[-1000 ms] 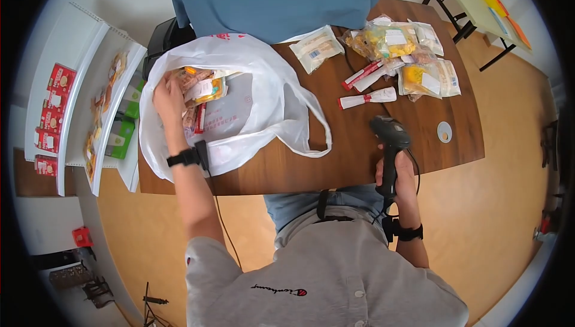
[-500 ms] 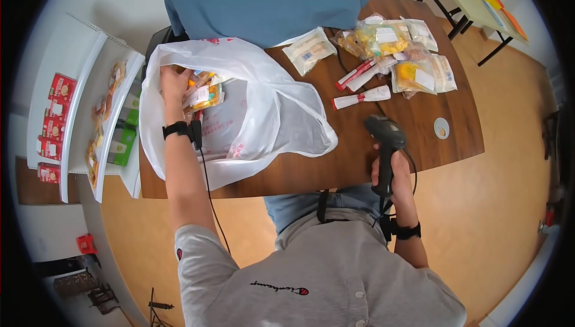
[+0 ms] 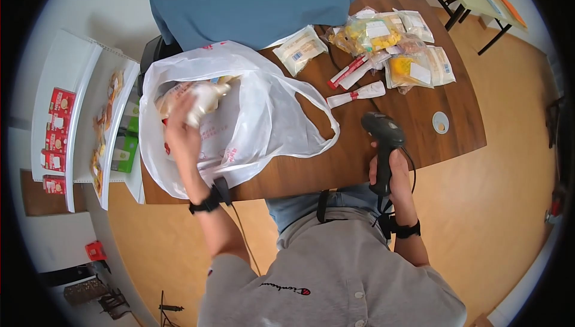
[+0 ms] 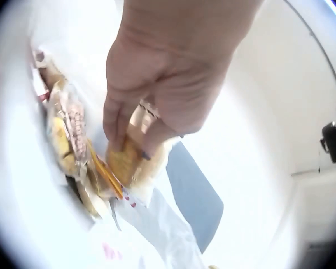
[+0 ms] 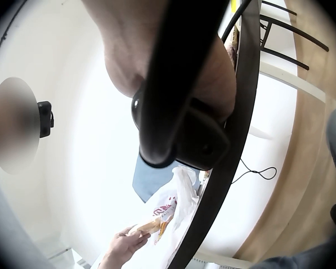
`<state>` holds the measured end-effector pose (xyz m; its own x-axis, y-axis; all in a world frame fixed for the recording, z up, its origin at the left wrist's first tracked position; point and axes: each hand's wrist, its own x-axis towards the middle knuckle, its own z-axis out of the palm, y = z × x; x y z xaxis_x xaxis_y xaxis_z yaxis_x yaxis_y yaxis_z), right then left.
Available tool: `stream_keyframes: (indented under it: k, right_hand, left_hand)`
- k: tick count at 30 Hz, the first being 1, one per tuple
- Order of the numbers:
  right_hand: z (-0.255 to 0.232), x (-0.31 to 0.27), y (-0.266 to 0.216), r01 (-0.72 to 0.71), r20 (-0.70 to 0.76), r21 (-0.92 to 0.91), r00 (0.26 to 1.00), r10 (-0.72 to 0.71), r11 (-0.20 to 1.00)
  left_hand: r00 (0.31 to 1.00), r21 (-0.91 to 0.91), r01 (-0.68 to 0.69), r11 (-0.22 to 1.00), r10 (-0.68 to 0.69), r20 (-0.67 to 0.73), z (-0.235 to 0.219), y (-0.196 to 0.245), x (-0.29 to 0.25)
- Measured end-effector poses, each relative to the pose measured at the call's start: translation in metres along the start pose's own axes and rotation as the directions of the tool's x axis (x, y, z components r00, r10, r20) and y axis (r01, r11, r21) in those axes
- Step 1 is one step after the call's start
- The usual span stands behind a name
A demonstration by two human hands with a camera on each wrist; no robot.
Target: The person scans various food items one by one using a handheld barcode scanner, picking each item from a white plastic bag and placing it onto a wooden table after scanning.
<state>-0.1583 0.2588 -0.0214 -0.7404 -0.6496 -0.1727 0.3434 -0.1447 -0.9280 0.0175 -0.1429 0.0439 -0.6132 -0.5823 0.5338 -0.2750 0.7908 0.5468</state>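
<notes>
My left hand [image 3: 184,129] is at the white plastic bag [image 3: 257,108], blurred in the head view. In the left wrist view its fingers and thumb [image 4: 162,84] pinch a clear packet of yellowish-brown food [image 4: 126,162], beside other packets [image 4: 67,134] in the bag. The right wrist view shows the left hand [image 5: 123,246] with that packet [image 5: 148,226] too. My right hand [image 3: 392,174] grips the handle of a black barcode scanner [image 3: 383,130] near the table's front edge, the scanner's head pointing away from me.
Several food packets [image 3: 413,69] and red-and-white sticks [image 3: 356,94] lie at the table's back right. A pale packet [image 3: 299,50] lies near the blue cloth [image 3: 251,3]. Shelves with red boxes [image 3: 57,141] stand at the left; a cable runs from the scanner.
My left hand has lifted from the bag's left side towards me and to the right, now with a packet. The bag's opening has shifted shape; the right hand holds the scanner nearly still.
</notes>
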Motion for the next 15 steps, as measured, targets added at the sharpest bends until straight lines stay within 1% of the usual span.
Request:
stream_keyframes:
  k: [1, 2, 3, 4, 5, 7, 8, 9, 10, 11, 12, 13, 14, 15]
  right_hand:
    - [0.000, 0.001, 0.000, -0.009, 0.004, -0.004, 1.000, 0.009, 1.000]
    - [0.000, 0.001, 0.001, -0.013, 0.012, -0.001, 1.000, 0.013, 1.000]
    - [0.000, 0.001, 0.000, -0.018, 0.019, -0.001, 1.000, 0.018, 1.000]
    - [0.000, 0.002, 0.000, -0.027, 0.022, -0.008, 0.999, 0.027, 1.000]
    - [0.001, 0.002, -0.001, -0.032, 0.025, -0.017, 0.999, 0.032, 0.999]
    - [0.001, 0.002, -0.001, -0.042, 0.033, -0.026, 0.999, 0.043, 0.999]
    - [-0.001, 0.002, -0.001, -0.047, 0.052, -0.004, 0.998, 0.047, 0.999]
    - [-0.002, 0.002, -0.001, -0.051, 0.067, 0.021, 0.996, 0.050, 0.998]
    - [-0.001, 0.001, -0.001, -0.052, 0.061, 0.023, 0.997, 0.051, 0.998]
    - [-0.002, 0.000, -0.001, -0.061, 0.068, 0.021, 0.996, 0.060, 0.998]
    - [-0.003, -0.002, 0.000, -0.069, 0.073, 0.018, 0.995, 0.067, 0.997]
    - [-0.004, -0.003, -0.001, -0.064, 0.060, 0.018, 0.996, 0.063, 0.998]
    - [-0.003, -0.004, -0.002, -0.069, 0.078, 0.011, 0.995, 0.068, 0.998]
    - [-0.002, -0.005, -0.003, -0.073, 0.095, 0.003, 0.993, 0.073, 0.997]
  left_hand:
    - [0.997, -0.061, 0.052, 0.997, -0.048, 0.067, 0.001, 0.024, -0.018]
    - [0.986, -0.180, 0.130, 0.975, -0.109, 0.123, 0.003, 0.035, -0.035]
    - [0.970, -0.294, 0.210, 0.932, -0.161, 0.183, 0.003, 0.041, -0.047]
    - [0.933, -0.416, 0.355, 0.837, -0.293, 0.207, 0.009, 0.030, -0.063]
    - [0.930, -0.414, 0.366, 0.833, -0.304, 0.208, 0.019, 0.021, -0.075]
    - [0.912, -0.251, 0.401, 0.881, -0.409, 0.024, 0.037, 0.011, -0.096]
    - [0.943, -0.147, 0.316, 0.937, -0.327, -0.055, 0.041, 0.018, -0.098]
    - [0.943, -0.146, 0.317, 0.937, -0.327, -0.051, 0.044, 0.025, -0.100]
    - [0.902, -0.368, 0.379, 0.849, -0.428, -0.060, 0.047, 0.034, -0.101]
    - [0.852, -0.570, 0.409, 0.713, -0.522, -0.042, 0.049, 0.044, -0.099]
    - [0.855, -0.572, 0.408, 0.712, -0.517, -0.033, 0.051, 0.052, -0.097]
    - [0.853, -0.624, 0.413, 0.663, -0.522, 0.011, 0.053, 0.059, -0.096]
    - [0.852, -0.677, 0.417, 0.606, -0.521, 0.059, 0.058, 0.066, -0.094]
    - [0.856, -0.684, 0.415, 0.599, -0.511, 0.072, 0.061, 0.072, -0.093]
